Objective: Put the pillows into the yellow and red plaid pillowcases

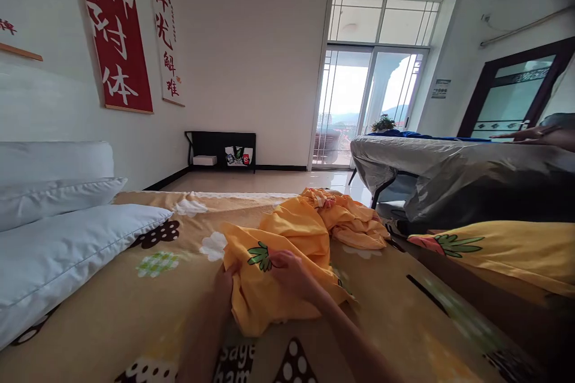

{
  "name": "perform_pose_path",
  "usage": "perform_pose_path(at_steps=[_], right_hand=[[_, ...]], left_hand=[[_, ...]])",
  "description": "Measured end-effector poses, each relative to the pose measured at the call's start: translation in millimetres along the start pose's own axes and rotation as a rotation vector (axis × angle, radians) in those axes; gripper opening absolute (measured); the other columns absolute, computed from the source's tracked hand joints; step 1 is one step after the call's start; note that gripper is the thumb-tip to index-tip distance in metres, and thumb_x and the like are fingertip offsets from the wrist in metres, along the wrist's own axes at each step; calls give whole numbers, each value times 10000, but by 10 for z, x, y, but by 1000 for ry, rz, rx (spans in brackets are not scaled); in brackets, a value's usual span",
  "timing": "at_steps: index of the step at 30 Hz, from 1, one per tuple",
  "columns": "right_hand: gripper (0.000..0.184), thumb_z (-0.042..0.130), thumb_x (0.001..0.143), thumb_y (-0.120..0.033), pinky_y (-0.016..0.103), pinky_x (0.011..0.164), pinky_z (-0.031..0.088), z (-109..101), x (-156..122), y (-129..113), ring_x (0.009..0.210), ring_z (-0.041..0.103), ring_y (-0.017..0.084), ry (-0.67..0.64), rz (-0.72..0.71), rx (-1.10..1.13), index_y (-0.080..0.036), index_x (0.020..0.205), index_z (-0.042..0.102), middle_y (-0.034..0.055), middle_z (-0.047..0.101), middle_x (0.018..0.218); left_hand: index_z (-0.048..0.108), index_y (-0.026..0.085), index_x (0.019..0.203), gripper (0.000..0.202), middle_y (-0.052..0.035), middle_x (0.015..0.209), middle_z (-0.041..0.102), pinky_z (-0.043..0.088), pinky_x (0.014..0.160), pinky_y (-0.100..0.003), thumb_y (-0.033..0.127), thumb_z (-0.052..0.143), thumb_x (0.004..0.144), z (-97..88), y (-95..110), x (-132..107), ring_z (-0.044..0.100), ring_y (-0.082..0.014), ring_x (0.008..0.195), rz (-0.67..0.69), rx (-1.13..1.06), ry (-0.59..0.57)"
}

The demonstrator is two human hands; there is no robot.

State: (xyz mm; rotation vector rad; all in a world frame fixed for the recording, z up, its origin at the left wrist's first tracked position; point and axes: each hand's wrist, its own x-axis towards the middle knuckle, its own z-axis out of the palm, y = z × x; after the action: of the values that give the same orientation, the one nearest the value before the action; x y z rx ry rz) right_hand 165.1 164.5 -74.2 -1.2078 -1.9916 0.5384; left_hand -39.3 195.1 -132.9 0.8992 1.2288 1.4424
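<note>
A bunched yellow cloth [287,236] printed with green pineapple leaves lies on the brown patterned bed sheet [188,287]. Its exact kind is not clear from its crumpled shape. My left hand [226,281] grips its left edge, the fingertips partly tucked behind the fabric. My right hand [290,269] is closed on the cloth beside the leaf print, with its fingers partly hidden in the folds. Another crumpled piece of orange-yellow fabric [354,221] lies just beyond, against the first.
White pillows [67,245] lie along the left side. More yellow pineapple-print cloth [512,251] is at the right. Behind it stands a table [431,152] under clear plastic, where another person's hand [534,133] rests. A low black shelf [206,146] is by the far wall.
</note>
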Motion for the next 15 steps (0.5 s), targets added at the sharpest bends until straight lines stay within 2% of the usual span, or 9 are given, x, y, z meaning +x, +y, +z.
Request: perform_pose_path(at_steps=[2,3,5,7,9,11,13,15], right_hand=[[394,616,757,-290,432,1000,417,-121,77,217,1167,543,291,162,120,-42,-199,1138,654,112,614,1232],[435,637,745,-322,442,994,418,-177,82,309,1169,540,302,195,164,-53,-186,1158,639,129,605,1236],[463,683,712,-382,403,882,479,-258,41,440,1052,600,292,169,210,-52,-180,1128,646,124,650,1135],[386,722,671,-398,326,696,495,-285,-24,489,846,635,250,107,224,-45,-182,989,687,80,694,938],[248,723,664,-380,268,578,430,-273,-62,471,691,592,200,62,210,-40,-182,810,693,34,674,751],[209,661,724,-389,244,557,373,-255,-57,416,646,537,166,65,173,-28,-180,715,665,11,633,671],[250,573,790,-403,240,570,346,-255,-33,346,640,490,148,97,126,-10,-175,718,645,1,596,654],[269,521,816,-406,239,577,332,-271,-17,274,624,447,136,117,75,19,-173,737,630,-9,555,640]], left_hand=[[613,150,986,251,-101,940,714,552,721,-323,235,589,751,22,12,-1,687,-230,833,10,22,46],[618,156,994,250,-100,956,714,549,720,-313,244,589,762,27,25,-13,684,-226,847,21,34,65],[624,165,1013,253,-95,966,713,543,708,-302,270,574,789,13,57,-47,677,-222,860,58,73,95],[626,162,1025,261,-92,947,709,538,701,-313,280,537,810,-38,93,-73,669,-227,854,98,131,128],[618,157,1072,309,-102,966,697,534,738,-356,262,519,798,-108,133,-81,656,-253,893,135,205,181],[563,159,1203,449,-135,1133,647,491,876,-432,228,538,760,-163,176,-81,594,-301,1074,184,281,275],[463,154,1333,601,-171,1324,528,371,1026,-500,209,552,742,-168,213,-110,456,-336,1260,380,422,395],[397,153,1388,619,-181,1385,467,288,1086,-499,225,529,788,-104,231,-200,389,-325,1320,750,604,457]])
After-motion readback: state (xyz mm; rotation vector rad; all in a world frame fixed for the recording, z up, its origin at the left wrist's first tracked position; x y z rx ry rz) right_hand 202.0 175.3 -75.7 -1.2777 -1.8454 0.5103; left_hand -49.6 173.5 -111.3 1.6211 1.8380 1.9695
